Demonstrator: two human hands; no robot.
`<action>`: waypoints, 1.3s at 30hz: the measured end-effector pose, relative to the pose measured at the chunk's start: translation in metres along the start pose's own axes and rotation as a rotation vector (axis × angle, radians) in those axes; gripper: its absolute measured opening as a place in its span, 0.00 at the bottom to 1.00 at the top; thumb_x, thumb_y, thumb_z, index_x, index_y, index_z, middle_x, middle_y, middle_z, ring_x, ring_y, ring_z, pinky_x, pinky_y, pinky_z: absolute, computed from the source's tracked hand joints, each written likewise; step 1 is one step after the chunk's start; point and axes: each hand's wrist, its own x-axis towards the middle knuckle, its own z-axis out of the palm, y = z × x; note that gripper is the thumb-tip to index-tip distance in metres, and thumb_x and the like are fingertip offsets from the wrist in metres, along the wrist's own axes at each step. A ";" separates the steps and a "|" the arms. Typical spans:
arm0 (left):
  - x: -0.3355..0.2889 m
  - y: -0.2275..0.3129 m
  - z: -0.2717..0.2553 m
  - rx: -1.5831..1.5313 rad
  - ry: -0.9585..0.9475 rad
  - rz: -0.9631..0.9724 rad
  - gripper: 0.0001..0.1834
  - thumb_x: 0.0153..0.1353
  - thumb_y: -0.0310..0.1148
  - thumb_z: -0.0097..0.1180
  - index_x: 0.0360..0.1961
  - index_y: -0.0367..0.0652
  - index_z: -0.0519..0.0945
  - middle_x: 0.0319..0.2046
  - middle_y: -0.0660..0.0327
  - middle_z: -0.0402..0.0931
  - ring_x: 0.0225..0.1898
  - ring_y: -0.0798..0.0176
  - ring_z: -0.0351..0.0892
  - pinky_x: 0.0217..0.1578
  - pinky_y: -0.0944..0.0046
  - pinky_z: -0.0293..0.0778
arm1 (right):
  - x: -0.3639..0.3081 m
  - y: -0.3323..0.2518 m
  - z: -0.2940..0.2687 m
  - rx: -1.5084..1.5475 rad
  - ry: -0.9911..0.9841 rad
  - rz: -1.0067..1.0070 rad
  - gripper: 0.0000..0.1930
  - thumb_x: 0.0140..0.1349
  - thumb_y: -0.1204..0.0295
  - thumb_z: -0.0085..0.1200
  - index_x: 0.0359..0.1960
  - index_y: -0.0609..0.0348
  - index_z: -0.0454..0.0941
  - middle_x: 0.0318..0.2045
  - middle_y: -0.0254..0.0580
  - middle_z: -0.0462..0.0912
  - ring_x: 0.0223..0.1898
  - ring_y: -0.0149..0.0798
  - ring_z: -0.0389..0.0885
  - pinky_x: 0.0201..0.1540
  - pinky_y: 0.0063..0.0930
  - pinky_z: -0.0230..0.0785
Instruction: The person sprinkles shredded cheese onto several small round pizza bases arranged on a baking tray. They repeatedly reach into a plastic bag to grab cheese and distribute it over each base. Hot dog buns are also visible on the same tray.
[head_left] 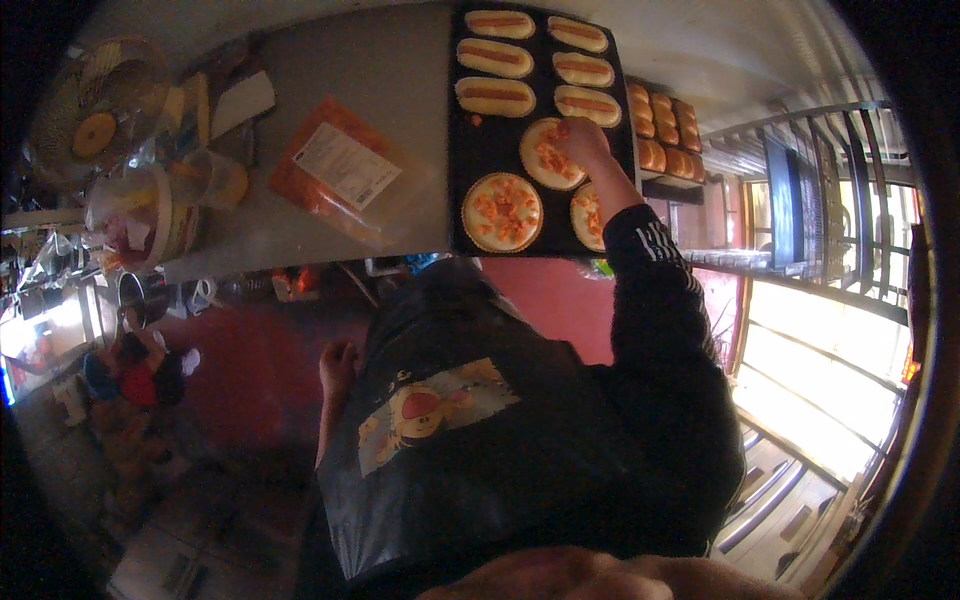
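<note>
My right hand [585, 145] is over the far right side of a round topped dough base [548, 165], its fingers closed together and pointing down. Whatever they pinch is too small or hidden to make out. Two more round bases with orange crumbled topping, one at the near left [502, 212] and one at the near right [587, 218] partly behind my forearm, lie on the same black baking tray [485, 150]. Long dough rolls [496, 58] with sausage strips fill its far half in two columns. Down by my apron, my left hand [340, 362] hangs with fingers curled, seemingly around nothing.
A clear packet [340, 165] of orange-red food with a white label lies left of the tray on the metal table [400, 70]. Baked loaves [665, 130] stand at the right. A fan [95, 135] and a plastic bucket [150, 215] crowd the left end.
</note>
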 end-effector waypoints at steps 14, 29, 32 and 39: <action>0.006 -0.016 0.003 -0.040 -0.002 0.010 0.12 0.63 0.34 0.57 0.41 0.35 0.81 0.29 0.58 0.81 0.30 0.67 0.79 0.34 0.65 0.74 | 0.012 0.005 0.017 -0.120 -0.029 -0.148 0.16 0.49 0.70 0.60 0.43 0.49 0.83 0.41 0.52 0.82 0.46 0.53 0.81 0.47 0.43 0.74; -0.002 0.006 0.001 -0.005 0.001 -0.027 0.14 0.63 0.37 0.56 0.41 0.35 0.81 0.27 0.59 0.81 0.26 0.69 0.77 0.29 0.66 0.72 | 0.004 0.007 0.010 0.008 0.107 0.168 0.21 0.50 0.62 0.64 0.47 0.50 0.82 0.46 0.53 0.81 0.51 0.52 0.78 0.54 0.42 0.72; -0.002 0.006 0.002 0.054 -0.008 -0.019 0.14 0.63 0.36 0.56 0.41 0.34 0.81 0.27 0.58 0.81 0.28 0.68 0.79 0.31 0.66 0.73 | 0.001 0.005 0.007 0.054 0.106 0.145 0.20 0.52 0.63 0.62 0.48 0.51 0.82 0.47 0.53 0.80 0.51 0.52 0.78 0.54 0.42 0.72; -0.002 0.001 0.001 0.057 -0.017 0.017 0.14 0.63 0.36 0.56 0.40 0.33 0.80 0.27 0.58 0.81 0.29 0.66 0.79 0.33 0.65 0.74 | 0.000 0.000 0.004 0.005 0.091 0.217 0.17 0.55 0.64 0.57 0.47 0.53 0.82 0.45 0.54 0.81 0.49 0.53 0.80 0.51 0.44 0.74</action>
